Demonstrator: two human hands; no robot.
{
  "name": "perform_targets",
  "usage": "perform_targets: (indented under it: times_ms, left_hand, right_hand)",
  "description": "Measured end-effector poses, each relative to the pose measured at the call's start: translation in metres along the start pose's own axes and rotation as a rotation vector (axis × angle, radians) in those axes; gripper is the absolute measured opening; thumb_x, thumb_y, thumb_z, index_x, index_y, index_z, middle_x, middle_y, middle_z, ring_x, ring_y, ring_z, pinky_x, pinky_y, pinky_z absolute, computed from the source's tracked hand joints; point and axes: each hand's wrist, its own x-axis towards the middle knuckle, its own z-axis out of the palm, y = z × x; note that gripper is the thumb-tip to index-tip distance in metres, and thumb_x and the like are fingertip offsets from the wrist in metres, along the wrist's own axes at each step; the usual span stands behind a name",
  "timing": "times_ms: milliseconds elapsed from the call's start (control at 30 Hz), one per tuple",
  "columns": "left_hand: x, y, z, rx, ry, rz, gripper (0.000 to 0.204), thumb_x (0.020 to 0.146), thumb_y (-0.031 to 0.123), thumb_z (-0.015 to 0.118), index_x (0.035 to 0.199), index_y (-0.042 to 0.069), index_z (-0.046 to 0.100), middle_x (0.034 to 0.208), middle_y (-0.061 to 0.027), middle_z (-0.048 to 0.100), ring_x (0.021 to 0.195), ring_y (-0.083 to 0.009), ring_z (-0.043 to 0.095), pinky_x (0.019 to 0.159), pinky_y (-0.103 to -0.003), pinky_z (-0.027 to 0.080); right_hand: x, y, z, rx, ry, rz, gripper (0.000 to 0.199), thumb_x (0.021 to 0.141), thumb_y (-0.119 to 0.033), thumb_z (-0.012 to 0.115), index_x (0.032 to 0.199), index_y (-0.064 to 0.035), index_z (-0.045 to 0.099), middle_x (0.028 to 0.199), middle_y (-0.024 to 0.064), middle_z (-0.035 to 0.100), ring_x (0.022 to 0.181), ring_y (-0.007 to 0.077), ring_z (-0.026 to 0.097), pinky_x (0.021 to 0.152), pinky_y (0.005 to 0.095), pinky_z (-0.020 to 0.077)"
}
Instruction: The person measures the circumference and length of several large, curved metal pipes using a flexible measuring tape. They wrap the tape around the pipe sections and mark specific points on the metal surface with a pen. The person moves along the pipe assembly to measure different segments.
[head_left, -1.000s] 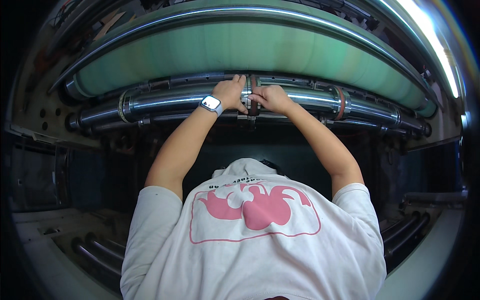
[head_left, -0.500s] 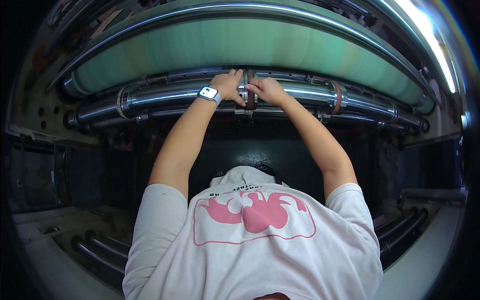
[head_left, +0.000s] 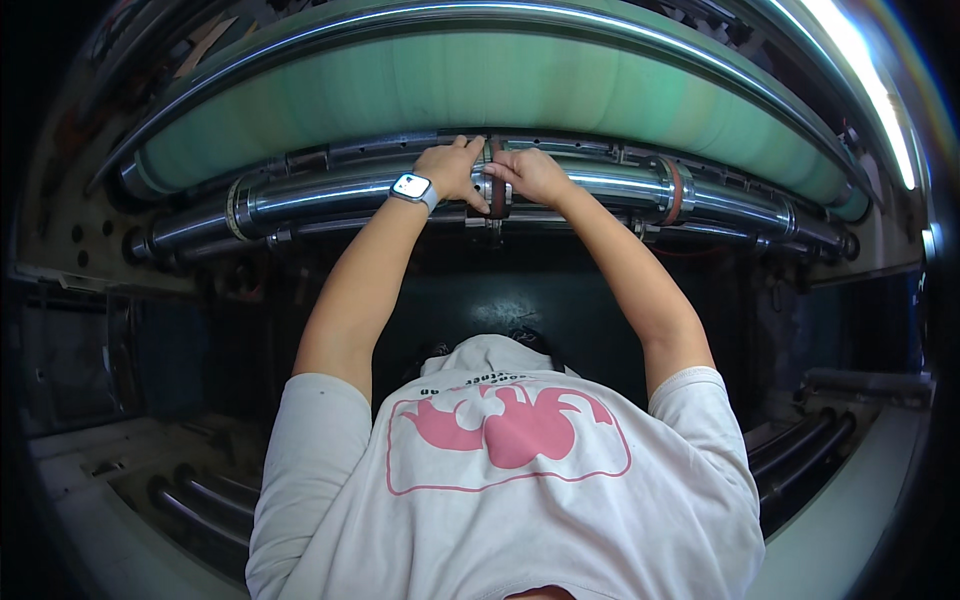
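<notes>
At twelve o'clock my left hand (head_left: 452,168) and right hand (head_left: 533,174) flank a ring (head_left: 497,192) on the steel shaft (head_left: 330,192), touching it. Behind the shaft runs a large roller (head_left: 480,85); another ring (head_left: 672,192) sits toward two o'clock.

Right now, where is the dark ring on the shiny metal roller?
In the head view, the dark ring sits around the shiny metal roller near the top middle, between the left hand and right hand, below the pale green cylinder.
</notes>
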Motion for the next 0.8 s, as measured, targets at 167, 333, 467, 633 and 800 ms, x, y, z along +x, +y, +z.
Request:
perform_targets:
  times_ms: [167, 333, 467, 633, 800]
  left_hand:
    - [-0.001, 0.000, 0.001, 0.010, 0.020, -0.001, 0.108, 0.043, 0.047, 0.079, 0.129, 0.006, 0.028, 0.117, -0.0175, 0.046, 0.100, -0.0346, 0.052, 0.081, -0.040, 0.044]
    - [-0.023, -0.007, 0.008, -0.023, 0.120, 0.022, 0.100, 0.051, 0.040, 0.078, 0.132, 0.012, 0.026, 0.117, -0.0153, 0.043, 0.091, -0.0374, 0.055, 0.075, -0.042, 0.046]
    - [-0.079, -0.013, 0.018, -0.189, 0.301, -0.049, 0.087, 0.063, 0.032, 0.073, 0.133, 0.014, 0.025, 0.116, -0.0136, 0.042, 0.084, -0.0365, 0.057, 0.070, -0.041, 0.048]
    - [-0.170, -0.047, 0.103, -0.258, 0.279, -0.263, 0.078, 0.070, 0.033, 0.068, 0.134, 0.015, 0.025, 0.125, -0.0194, 0.039, 0.089, -0.0354, 0.057, 0.075, -0.039, 0.048]
    - [-0.279, -0.092, 0.235, -0.542, -0.083, -0.714, 0.080, 0.067, 0.029, 0.072, 0.132, 0.008, 0.029, 0.128, -0.0212, 0.040, 0.109, -0.0333, 0.048, 0.089, -0.038, 0.043]
  right_hand:
    - [-0.002, -0.005, -0.004, -0.024, -0.014, -0.018, 0.031, 0.086, -0.037, 0.046, 0.078, -0.0081, 0.056, 0.070, 0.0150, 0.059, 0.069, 0.0364, 0.056, 0.060, 0.0450, 0.0430]
    - [-0.022, -0.010, -0.004, -0.140, -0.086, -0.072, 0.027, 0.087, -0.031, 0.045, 0.079, -0.0061, 0.054, 0.073, 0.0144, 0.058, 0.070, 0.0358, 0.056, 0.060, 0.0436, 0.0435]
    - [-0.036, -0.022, -0.011, -0.267, -0.045, -0.170, 0.021, 0.084, -0.026, 0.049, 0.078, -0.0070, 0.055, 0.071, 0.0101, 0.058, 0.070, 0.0306, 0.057, 0.058, 0.0404, 0.0456]
    - [-0.026, -0.033, -0.016, -0.356, -0.025, -0.204, 0.014, 0.081, -0.022, 0.052, 0.078, -0.0084, 0.056, 0.075, 0.0067, 0.056, 0.074, 0.0269, 0.057, 0.059, 0.0373, 0.0464]
    - [-0.015, -0.037, -0.027, -0.474, -0.102, -0.249, 0.011, 0.079, -0.020, 0.054, 0.077, -0.0098, 0.056, 0.081, 0.0048, 0.057, 0.079, 0.0241, 0.056, 0.061, 0.0352, 0.0472]
